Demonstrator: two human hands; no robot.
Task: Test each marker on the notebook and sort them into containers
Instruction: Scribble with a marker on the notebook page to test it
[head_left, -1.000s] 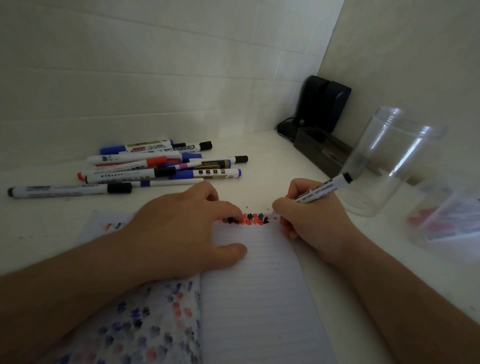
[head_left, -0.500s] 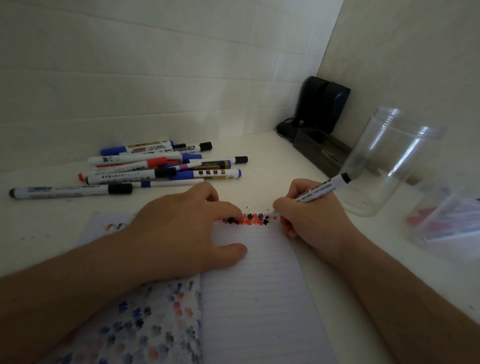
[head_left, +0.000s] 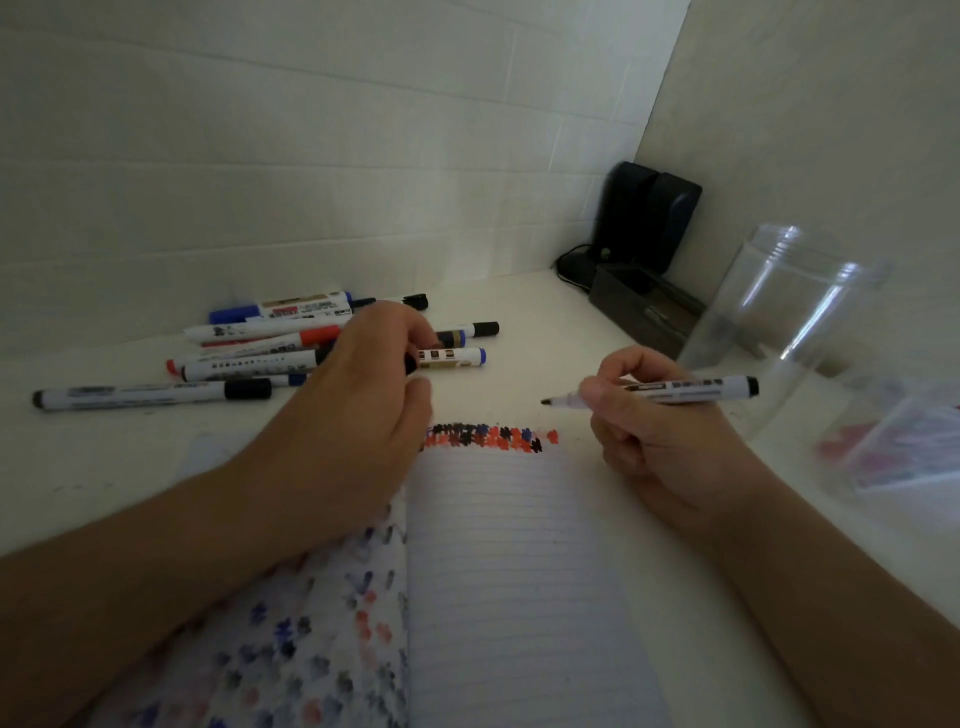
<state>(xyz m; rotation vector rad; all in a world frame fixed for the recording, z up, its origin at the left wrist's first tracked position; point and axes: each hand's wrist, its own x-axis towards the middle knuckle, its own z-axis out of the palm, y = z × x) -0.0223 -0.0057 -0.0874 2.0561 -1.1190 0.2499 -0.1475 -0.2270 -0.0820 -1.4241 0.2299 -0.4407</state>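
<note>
**Inspector:** Step in hand?

**Me:** Testing looks finished for this one. My right hand (head_left: 660, 431) pinches the marker (head_left: 670, 389), uncapped, dark tip clear of the notebook (head_left: 519, 571) below my hands. My left hand (head_left: 353, 415) curls on something small and dark, probably its cap (head_left: 410, 364).

**Inspector:** Next?

**Me:** Recap, I judge, then drop it into the clear jar (head_left: 789, 322) beyond my right hand.

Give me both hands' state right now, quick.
Left hand: fingers curled round a small dark object, apparently the marker's cap.
Right hand: holding an uncapped black marker, tip off the notebook.
</note>
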